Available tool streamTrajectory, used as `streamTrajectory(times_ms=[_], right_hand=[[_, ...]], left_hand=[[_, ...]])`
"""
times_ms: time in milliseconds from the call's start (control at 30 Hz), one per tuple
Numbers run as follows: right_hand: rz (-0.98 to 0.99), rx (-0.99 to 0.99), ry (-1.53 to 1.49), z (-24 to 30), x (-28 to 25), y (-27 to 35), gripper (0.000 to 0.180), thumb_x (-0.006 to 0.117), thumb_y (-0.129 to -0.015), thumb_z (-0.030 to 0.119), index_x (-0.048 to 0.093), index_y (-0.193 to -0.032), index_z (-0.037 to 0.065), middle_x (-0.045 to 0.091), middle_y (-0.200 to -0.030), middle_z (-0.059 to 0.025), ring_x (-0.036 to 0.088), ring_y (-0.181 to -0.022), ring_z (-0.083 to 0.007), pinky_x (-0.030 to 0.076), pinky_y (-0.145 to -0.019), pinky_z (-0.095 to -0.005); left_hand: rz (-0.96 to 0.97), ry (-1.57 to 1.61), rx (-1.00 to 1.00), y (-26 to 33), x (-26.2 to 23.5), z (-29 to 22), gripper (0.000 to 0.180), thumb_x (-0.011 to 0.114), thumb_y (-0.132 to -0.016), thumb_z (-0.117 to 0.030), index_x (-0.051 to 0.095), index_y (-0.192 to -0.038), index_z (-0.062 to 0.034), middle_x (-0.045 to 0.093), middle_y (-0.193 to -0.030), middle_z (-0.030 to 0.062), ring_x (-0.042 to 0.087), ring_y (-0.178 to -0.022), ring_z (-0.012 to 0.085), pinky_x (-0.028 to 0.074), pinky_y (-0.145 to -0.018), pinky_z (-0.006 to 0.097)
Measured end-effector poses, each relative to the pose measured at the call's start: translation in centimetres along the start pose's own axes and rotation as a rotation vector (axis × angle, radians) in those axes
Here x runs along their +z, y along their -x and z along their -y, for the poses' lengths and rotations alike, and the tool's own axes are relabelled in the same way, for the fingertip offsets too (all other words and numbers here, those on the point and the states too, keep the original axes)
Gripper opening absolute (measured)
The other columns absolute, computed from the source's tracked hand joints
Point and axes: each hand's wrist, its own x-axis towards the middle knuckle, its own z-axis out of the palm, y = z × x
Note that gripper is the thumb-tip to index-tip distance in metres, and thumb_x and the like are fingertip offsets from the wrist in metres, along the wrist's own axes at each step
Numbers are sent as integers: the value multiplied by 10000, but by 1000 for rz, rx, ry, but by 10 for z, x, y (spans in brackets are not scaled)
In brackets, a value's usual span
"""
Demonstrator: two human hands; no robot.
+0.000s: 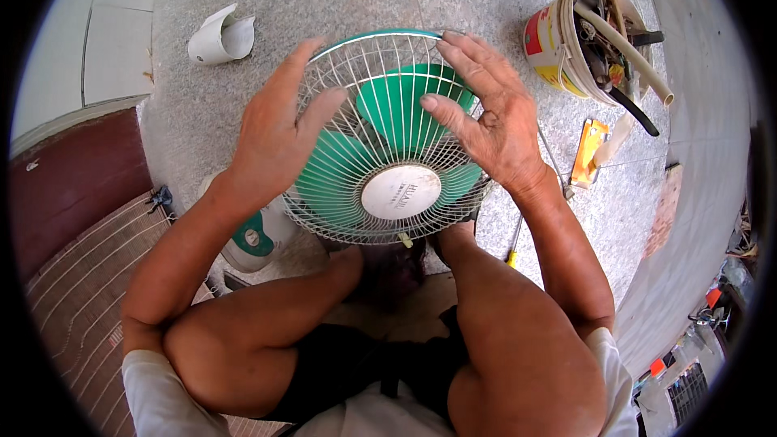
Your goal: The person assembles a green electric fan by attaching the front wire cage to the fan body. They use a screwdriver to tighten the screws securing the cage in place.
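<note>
Between my two hands stands a fan head with a white wire grille (336, 214), green blades (405, 105) inside it and a round white badge (401, 192) at its centre. My left hand (279, 117) lies along the grille's left edge, fingers stretched and thumb apart over the wires. On the upper right edge rests my right hand (494, 105), fingers extended along the rim and thumb lifted toward the wires. Both hands look open. Below the grille, at left, is the fan's white base with a green panel (253, 235), partly hidden by my left arm and leg.
A tool bucket (558, 44) holding pipes and tools stands at the upper right. Near it lies an orange-yellow packet (589, 152). A yellow-handled screwdriver (513, 255) is beside my right leg. A curled white piece (221, 36) lies at the upper left. A striped mat (97, 307) covers the left.
</note>
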Motion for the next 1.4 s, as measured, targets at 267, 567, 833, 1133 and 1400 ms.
streamTrajectory(times_ms=[267, 567, 833, 1133, 1400], right_hand=[[-59, -86, 86, 3, -1, 5, 485, 729, -810, 352, 657, -1168, 33, 646, -1203, -147, 544, -1193, -351, 413, -1023, -447], [-67, -90, 157, -2, 6, 3, 474, 706, -826, 357, 654, -1174, 40, 646, -1206, -135, 519, -1213, -366, 363, -1054, -475], [-114, -36, 77, -13, 21, 7, 482, 701, -834, 370, 648, -1197, 58, 610, -1259, -150, 521, -1209, -371, 406, -1033, -449], [-85, 130, -19, -21, 24, 8, 508, 683, -837, 436, 644, -1228, 114, 558, -1302, -197, 535, -1200, -360, 437, -1007, -445], [-93, 113, -16, -22, 21, 9, 498, 678, -839, 446, 649, -1222, 129, 570, -1284, -174, 558, -1146, -348, 445, -989, -433]], left_hand=[[-80, -92, 193, 12, 4, 9, 462, 561, -957, -180, 473, -1382, -24, 494, -1392, 211, 457, -1317, 300, 330, -1095, 377], [-190, -207, 273, 6, 12, 18, 417, 635, -923, -208, 569, -1312, -70, 528, -1336, 242, 583, -1164, 352, 477, -949, 384], [-202, -259, 286, -1, 14, 19, 414, 616, -932, -249, 574, -1308, -79, 554, -1300, 239, 601, -1124, 373, 499, -910, 394], [-206, -289, 259, -9, 17, 16, 421, 614, -930, -269, 578, -1303, -78, 579, -1261, 227, 608, -1106, 346, 482, -924, 381], [-221, -90, 199, -16, 16, 10, 411, 611, -927, -323, 621, -1222, -37, 621, -1120, 173, 611, -1034, 293, 467, -899, 356]])
